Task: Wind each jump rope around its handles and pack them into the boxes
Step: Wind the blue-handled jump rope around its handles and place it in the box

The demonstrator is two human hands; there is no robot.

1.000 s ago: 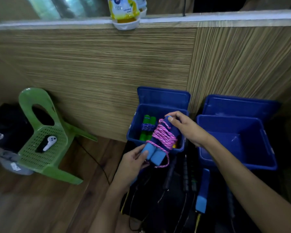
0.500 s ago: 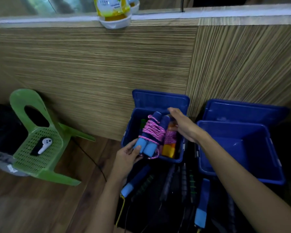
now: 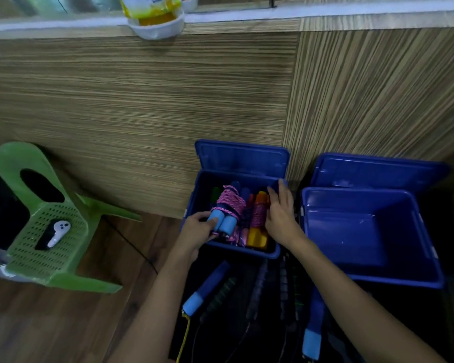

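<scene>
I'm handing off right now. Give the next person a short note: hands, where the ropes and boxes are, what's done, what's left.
Left hand grips the blue handles of the pink rope bundle, lowering it into the left box.
Right hand is open inside that box, beside the orange bundle.
Done: several wound bundles sit in the left box.
Left: release the pink one; wind the loose ropes lying on the floor in front; the right box holds nothing visible.
</scene>
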